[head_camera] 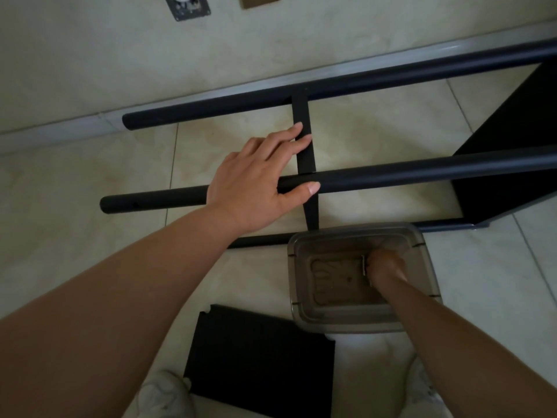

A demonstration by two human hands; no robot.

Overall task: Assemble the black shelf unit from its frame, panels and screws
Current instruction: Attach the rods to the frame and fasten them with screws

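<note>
The black shelf frame point(391, 173) lies on its side on the tiled floor, its round tubes running left to right with a flat crossbar point(301, 113) between them. My left hand point(259, 179) rests on the nearer upper tube, thumb under it, fingertips touching the crossbar. A fitted black panel point(506, 164) stands in the frame at the right. My right hand point(385, 267) reaches into a clear plastic container point(304, 300) and pinches a small metal screw point(364, 265). A loose black panel point(259, 360) lies flat near my feet.
A pale wall with a grey skirting point(211, 95) runs behind the frame. A metal wall plate point(187, 6) and a brown cover point(260, 0) sit high on the wall. My light shoes point(162, 396) show at the bottom edge.
</note>
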